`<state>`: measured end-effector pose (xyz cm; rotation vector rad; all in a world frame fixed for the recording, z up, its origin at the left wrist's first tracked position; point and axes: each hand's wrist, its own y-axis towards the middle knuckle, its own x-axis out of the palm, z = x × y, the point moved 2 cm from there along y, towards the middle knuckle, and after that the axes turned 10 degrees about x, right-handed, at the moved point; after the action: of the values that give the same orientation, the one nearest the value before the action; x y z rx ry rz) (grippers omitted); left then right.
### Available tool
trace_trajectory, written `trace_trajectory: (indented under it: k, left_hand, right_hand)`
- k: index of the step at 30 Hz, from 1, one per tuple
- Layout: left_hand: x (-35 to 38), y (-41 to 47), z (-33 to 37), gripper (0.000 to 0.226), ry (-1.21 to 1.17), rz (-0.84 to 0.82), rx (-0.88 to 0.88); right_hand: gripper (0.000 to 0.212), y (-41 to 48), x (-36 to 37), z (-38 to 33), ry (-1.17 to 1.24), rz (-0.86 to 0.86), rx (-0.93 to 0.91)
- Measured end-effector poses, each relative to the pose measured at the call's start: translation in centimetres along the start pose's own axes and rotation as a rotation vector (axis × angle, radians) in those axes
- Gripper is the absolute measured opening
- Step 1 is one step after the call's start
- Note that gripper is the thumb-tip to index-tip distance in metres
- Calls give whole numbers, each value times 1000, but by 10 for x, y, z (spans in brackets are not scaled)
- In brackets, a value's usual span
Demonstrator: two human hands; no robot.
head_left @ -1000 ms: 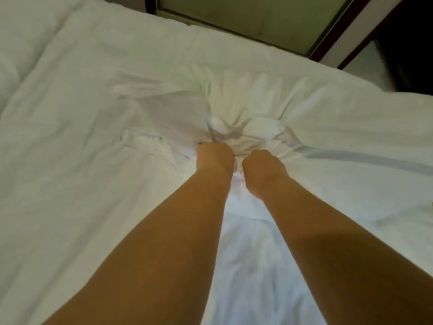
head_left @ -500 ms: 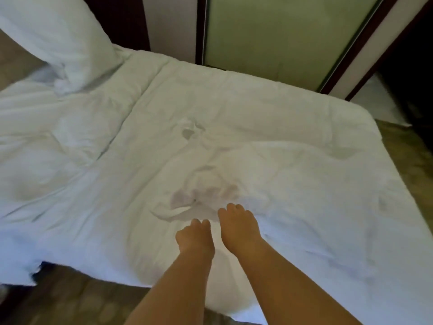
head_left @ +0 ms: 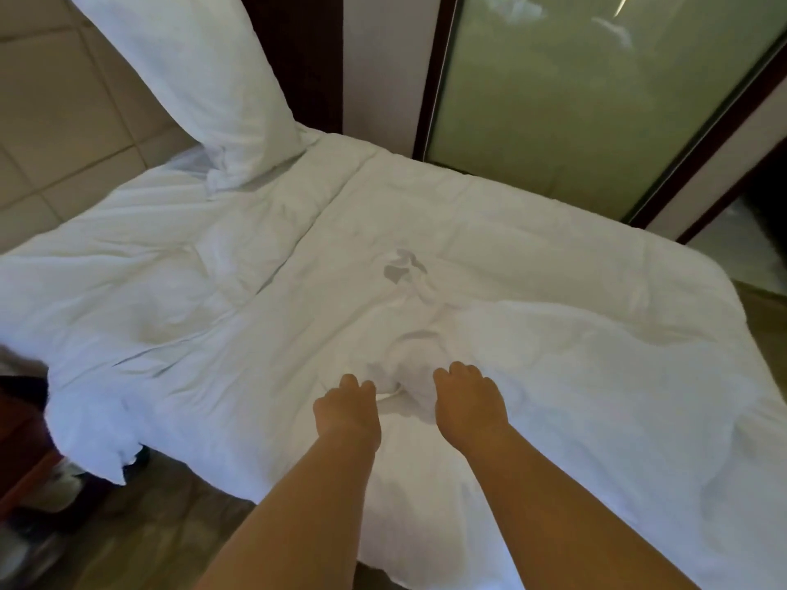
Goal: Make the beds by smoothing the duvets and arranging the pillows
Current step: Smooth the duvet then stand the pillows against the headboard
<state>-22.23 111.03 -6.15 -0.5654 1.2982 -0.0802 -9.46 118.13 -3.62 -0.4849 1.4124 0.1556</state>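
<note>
White duvet (head_left: 532, 317) spread over the whole bed, creased, with a long seam-like fold running from the far edge toward the left. Raised into a bunched hump near the front edge, right between the two grips. Small grey patch (head_left: 399, 271) on the cloth beyond that hump.

Left grip (head_left: 347, 408) palm down at the hump's left side, fingers curled into the cloth and pinching a fold of it. Right grip (head_left: 468, 402) just beside it, apart by the width of the bunched fold, fingers likewise curled down and clutching the duvet; fingertips buried in the fabric. Both forearms bare, reaching in from the lower edge.

Near-left corner of the duvet (head_left: 102, 453) hanging off the bed over the wood-patterned floor (head_left: 140, 530).

White pillow (head_left: 200, 74) at the far left, standing tilted, lower end resting on the duvet, upper part leaning toward the padded tan panels (head_left: 47, 117).

Behind the bed's far side, a frosted green glass panel (head_left: 587, 104) in a dark frame. Dark reddish furniture (head_left: 23, 470) at the left edge, too blurred to identify.
</note>
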Motion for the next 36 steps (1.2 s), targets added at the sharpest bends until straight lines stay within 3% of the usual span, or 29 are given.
trace_trajectory:
  k: [11, 16, 18, 21, 24, 29, 36]
  left_hand:
    - [-26, 213, -22, 46, -213, -14, -51]
    - [-37, 301, -16, 68, -184, -14, -40]
    - [-28, 325, -13, 71, -181, -62, -30]
    - [-4, 349, -13, 75, -258, -192, -32]
    - [25, 355, -16, 75, -509, -302, -113]
    - [49, 350, -17, 67, -638, -274, -173]
    - [49, 352, -16, 49, -671, -289, -94]
  right_hand:
    - [34, 234, -11, -9, -37, 49, -36]
    - [68, 308, 15, 0, -79, -121, -32]
    - [70, 328, 28, 0, -126, -158, -28]
    - [67, 354, 48, 0, -153, -187, -27]
    - [63, 372, 70, 2, -194, -204, -30]
    - [53, 379, 91, -11, -261, -212, -42]
    - [56, 377, 99, -34, -314, -385, -434]
